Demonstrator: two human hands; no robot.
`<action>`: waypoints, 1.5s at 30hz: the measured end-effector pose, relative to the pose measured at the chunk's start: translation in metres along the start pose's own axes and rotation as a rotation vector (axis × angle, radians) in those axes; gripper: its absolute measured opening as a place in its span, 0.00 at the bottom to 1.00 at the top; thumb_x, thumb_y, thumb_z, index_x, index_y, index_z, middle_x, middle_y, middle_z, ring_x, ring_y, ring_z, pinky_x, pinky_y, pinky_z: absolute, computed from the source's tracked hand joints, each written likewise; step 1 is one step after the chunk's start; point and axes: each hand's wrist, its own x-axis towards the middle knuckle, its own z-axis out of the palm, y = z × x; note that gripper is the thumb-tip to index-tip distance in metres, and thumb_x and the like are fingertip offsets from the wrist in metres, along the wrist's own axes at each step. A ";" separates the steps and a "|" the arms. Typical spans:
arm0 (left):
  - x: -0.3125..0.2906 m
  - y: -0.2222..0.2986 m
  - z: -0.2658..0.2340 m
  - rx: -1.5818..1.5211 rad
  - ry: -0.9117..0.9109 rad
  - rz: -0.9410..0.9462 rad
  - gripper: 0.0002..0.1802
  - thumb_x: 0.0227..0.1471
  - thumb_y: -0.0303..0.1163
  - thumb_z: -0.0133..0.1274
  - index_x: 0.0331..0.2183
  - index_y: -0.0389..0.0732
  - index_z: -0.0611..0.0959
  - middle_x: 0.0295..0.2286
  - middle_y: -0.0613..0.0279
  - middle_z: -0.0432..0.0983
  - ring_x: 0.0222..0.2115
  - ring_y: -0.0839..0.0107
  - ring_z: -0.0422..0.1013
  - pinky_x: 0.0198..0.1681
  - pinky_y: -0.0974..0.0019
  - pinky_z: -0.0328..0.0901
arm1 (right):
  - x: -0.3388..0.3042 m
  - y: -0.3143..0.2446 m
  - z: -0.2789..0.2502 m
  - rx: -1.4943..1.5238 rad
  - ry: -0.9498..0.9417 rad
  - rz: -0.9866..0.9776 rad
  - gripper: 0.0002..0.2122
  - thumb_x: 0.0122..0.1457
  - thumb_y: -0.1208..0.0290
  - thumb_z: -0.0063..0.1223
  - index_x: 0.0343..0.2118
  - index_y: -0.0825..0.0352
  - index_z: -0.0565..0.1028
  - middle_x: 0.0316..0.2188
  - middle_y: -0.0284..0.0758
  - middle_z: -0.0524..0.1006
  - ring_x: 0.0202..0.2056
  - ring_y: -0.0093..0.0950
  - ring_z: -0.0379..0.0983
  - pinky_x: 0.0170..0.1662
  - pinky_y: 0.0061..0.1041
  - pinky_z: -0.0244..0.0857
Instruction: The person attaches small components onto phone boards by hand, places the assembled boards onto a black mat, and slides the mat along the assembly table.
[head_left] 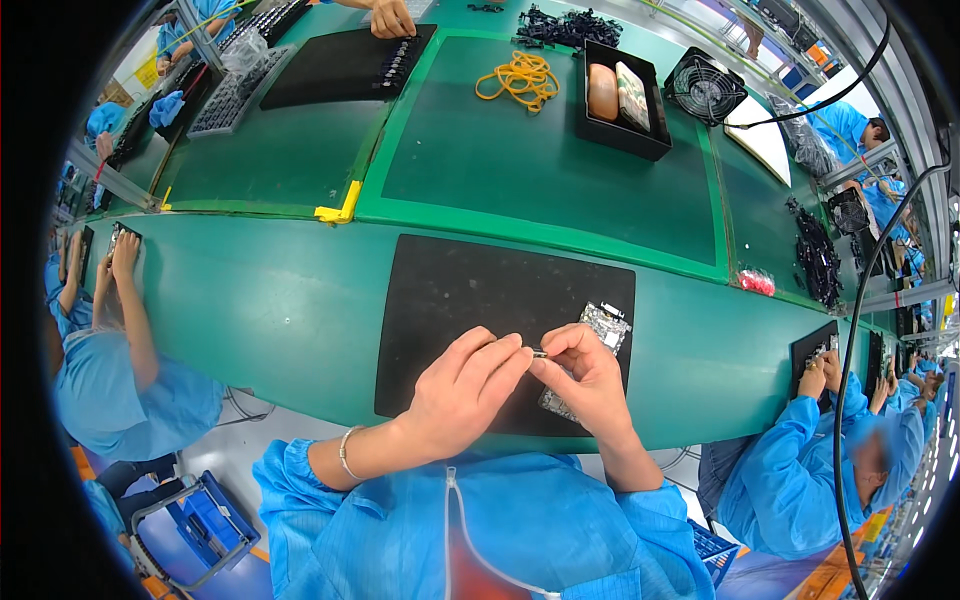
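Head view: a green workbench (270,310) runs across beneath the hands, with a raised green shelf edged in brighter green behind it.
Mat: a black rectangular mat (470,290) lies flat on the workbench, in front of the person.
Black tray: an open tray (622,143) sits on the shelf, holding two blocks — one tan, one pale.
Fan: a black fan (706,88) stands just right of the tray.
Yellow loops: a tangle of loops (520,82) lies left of the tray.
Left hand: fingers curled, the hand (462,388) pinches one end of a small dark part.
Right hand: thumb and forefinger nearly closed, the hand (590,385) grips the other end.
Circuit board: a board (607,324) lies on the mat, partly hidden by the right hand.
Small dark part: the piece (539,352) is between both hands' fingertips, above the mat — its exact kind unclear.
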 end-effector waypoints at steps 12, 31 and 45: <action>-0.002 -0.001 0.000 -0.021 0.049 0.023 0.21 0.33 0.23 0.56 0.37 0.37 0.78 0.37 0.59 0.71 0.35 0.62 0.69 0.32 0.69 0.69 | -0.001 -0.002 0.004 -0.082 0.001 -0.081 0.08 0.51 0.82 0.55 0.31 0.69 0.67 0.33 0.34 0.68 0.35 0.19 0.67 0.40 0.19 0.66; -0.002 0.005 -0.002 -0.008 0.016 0.018 0.22 0.35 0.24 0.56 0.39 0.39 0.77 0.38 0.60 0.70 0.37 0.62 0.68 0.34 0.69 0.69 | -0.003 -0.017 -0.003 -0.505 0.012 -0.152 0.11 0.48 0.75 0.61 0.29 0.68 0.68 0.30 0.35 0.74 0.29 0.25 0.74 0.32 0.22 0.68; 0.001 0.005 -0.004 -0.066 0.007 0.005 0.23 0.35 0.20 0.58 0.39 0.38 0.76 0.37 0.58 0.71 0.35 0.62 0.69 0.30 0.70 0.69 | 0.001 -0.014 -0.007 -0.226 -0.074 -0.056 0.08 0.50 0.78 0.58 0.29 0.69 0.68 0.32 0.35 0.71 0.35 0.23 0.71 0.39 0.23 0.69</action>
